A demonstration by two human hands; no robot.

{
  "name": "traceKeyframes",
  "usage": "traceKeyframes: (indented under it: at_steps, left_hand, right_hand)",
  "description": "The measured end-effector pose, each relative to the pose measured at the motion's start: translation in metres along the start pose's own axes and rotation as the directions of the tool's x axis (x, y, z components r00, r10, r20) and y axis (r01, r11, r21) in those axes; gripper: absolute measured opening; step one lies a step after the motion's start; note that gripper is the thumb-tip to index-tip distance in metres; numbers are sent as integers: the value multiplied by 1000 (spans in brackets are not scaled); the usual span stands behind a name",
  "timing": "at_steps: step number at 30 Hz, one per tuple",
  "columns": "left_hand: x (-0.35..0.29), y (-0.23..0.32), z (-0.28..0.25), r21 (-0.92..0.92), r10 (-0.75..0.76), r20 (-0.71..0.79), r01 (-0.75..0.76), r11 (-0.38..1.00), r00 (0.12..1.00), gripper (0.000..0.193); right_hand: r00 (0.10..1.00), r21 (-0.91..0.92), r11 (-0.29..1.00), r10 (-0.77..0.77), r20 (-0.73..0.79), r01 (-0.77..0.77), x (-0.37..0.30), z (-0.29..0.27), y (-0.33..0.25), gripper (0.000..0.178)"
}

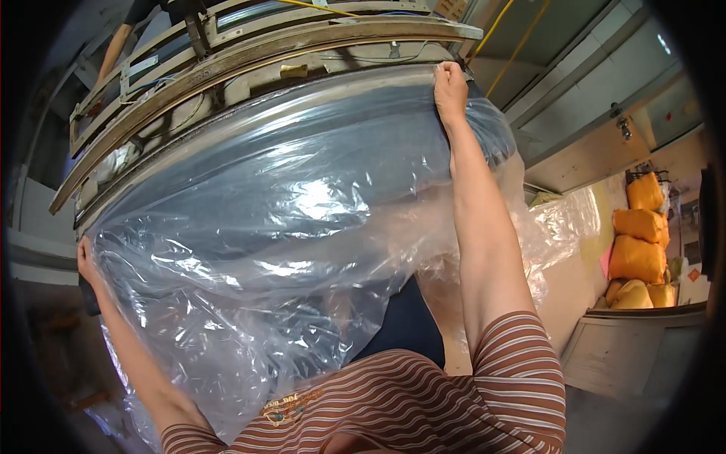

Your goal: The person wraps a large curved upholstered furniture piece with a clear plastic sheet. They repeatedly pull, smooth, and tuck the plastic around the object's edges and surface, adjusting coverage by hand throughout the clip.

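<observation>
Two bare arms spread wide over one clear plastic sheet (302, 197), which fills the middle of the view. At the sheet's left edge is the left hand (86, 261), its forearm slanting outward from the lower left; the fingers, partly hidden, look bent in around the gathered film. Beyond the sheet's far side runs a long wooden bar (193, 78). At the sheet's near side is a brown striped T-shirt (408, 397). By the sheet's far right corner, the right hand (451, 94) ends a nearly straight arm reaching farther forward, fingers curled tightly toward the palm, pinching the film's border. Right of the sheet, well apart, orange bundles (639, 253) are stacked.
</observation>
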State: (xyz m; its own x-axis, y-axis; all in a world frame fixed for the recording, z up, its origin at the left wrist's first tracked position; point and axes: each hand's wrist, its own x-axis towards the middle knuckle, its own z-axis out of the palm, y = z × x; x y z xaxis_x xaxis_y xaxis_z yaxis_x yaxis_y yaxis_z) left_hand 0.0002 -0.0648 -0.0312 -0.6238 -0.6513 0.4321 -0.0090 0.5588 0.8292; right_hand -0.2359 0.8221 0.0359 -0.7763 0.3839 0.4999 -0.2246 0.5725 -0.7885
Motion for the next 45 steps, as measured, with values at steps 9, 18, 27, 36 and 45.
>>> traceKeyframes:
  at_steps: [9,18,27,36,45]
  left_hand:
    - [46,27,84,-12,-64,47,64,998,997,38]
    - [94,-15,36,276,-16,-81,38,960,997,38]
    - [104,-51,27,-235,-231,168,266,935,959,34]
    - [46,42,19,-22,40,160,-37,999,986,31]
    - [-46,156,-180,-226,-238,-75,216,950,968,47]
  right_hand:
    - [995,-178,980,-92,-23,87,30,11,31,20]
    - [987,-285,957,-92,-128,52,37,31,28,32]
    - [981,-209,977,-10,-196,-31,38,9,27,32]
    - [944,-50,981,-193,-266,186,4,-1,-18,26]
    - [621,382,594,265,737,-707,-107,-40,-89,18]
